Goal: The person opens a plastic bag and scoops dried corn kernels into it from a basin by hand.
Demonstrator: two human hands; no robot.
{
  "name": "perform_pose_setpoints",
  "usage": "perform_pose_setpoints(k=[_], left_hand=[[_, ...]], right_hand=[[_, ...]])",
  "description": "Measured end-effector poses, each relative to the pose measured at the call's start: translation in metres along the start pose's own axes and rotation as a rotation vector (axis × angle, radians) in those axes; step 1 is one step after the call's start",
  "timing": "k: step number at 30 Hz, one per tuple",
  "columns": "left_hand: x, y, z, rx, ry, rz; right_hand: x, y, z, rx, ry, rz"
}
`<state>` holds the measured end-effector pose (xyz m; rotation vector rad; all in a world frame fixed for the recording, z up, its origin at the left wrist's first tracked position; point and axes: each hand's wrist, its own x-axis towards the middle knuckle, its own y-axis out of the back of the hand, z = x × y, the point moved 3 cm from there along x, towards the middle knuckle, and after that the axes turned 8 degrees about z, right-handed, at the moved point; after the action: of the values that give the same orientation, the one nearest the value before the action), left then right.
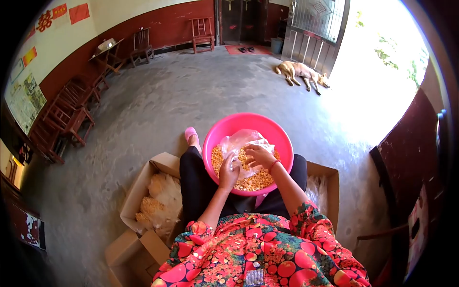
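Note:
A pink basin [287, 152] rests on my lap between my knees, with loose yellow corn kernels [256, 182] spread over its bottom. Inside it stands a clear plastic bag [239, 139], its mouth toward me. My left hand [229, 173] is closed on the near left edge of this bag. Over the bag's right side, my right hand [259, 157] has its fingers stretched out and apart, a red bracelet at the wrist. Whether its fingertips touch the plastic or the kernels is hard to see.
At my left stands a cardboard box [128, 203] holding plastic bags of kernels [152, 206]; another open box [125, 258] is nearer. A box with clear bags [330, 189] is at my right. Wooden chairs [71, 117] line the left wall. A dog [301, 72] lies by the doorway.

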<state>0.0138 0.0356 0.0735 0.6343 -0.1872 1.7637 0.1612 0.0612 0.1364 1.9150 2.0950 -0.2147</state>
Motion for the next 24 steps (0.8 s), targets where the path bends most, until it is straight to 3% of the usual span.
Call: perform_pose_setpoints(k=[2, 4, 6, 8, 10, 12, 14, 15, 18, 24], left_hand=[[-0.003, -0.001, -0.004, -0.079, 0.119, -0.043], [-0.003, -0.001, -0.004, -0.06, 0.085, -0.025], [-0.003, -0.002, -0.005, -0.043, 0.051, -0.01], [-0.002, -0.003, -0.008, -0.016, 0.041, 0.02], [-0.002, -0.003, -0.008, -0.012, 0.033, 0.033], [-0.001, -0.002, -0.003, -0.036, 0.053, 0.015], [0.0, -0.002, -0.002, -0.021, 0.036, 0.019], [0.0, -0.001, 0.0, -0.017, 0.035, 0.015], [0.001, -0.001, 0.001, -0.025, 0.042, 0.001], [0.001, -0.001, 0.001, -0.024, 0.021, 0.005]], right_hand=[[0.009, -0.002, 0.005, -0.057, 0.0, -0.031], [0.0, -0.007, -0.01, -0.207, 0.17, 0.003], [-0.009, -0.003, -0.013, -0.274, 0.16, -0.012], [-0.013, 0.004, 0.0, -0.541, 0.144, -0.206], [-0.013, 0.01, 0.026, -0.68, 0.148, -0.236], [-0.002, 0.014, 0.058, -1.085, 0.486, -0.216], [0.008, 0.015, 0.099, -1.207, 0.523, -0.088], [-0.003, 0.007, 0.096, -1.226, 0.381, -0.033], [-0.014, -0.008, 0.091, -1.138, 0.296, 0.097], [-0.018, -0.035, 0.083, -1.156, 0.325, -0.103]])
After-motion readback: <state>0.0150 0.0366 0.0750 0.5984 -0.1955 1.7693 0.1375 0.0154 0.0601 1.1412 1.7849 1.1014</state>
